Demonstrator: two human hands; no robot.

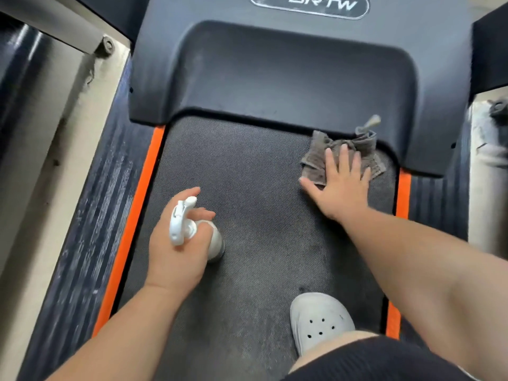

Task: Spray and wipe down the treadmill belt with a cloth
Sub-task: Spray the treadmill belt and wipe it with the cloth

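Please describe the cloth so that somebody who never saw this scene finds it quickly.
Look at the dark belt between two orange strips. At its far right corner, against the black cover, the right hand presses the cloth. It is the only crumpled grey-brown fabric; the left hand holds a white bottle.

"BRTW" – white letters on oval badge [308, 5]; badge on treadmill motor cover [275, 78]

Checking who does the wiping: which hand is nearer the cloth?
Right. The right hand presses flat on the cloth; the left hand grips the spray bottle well apart, down to its left.
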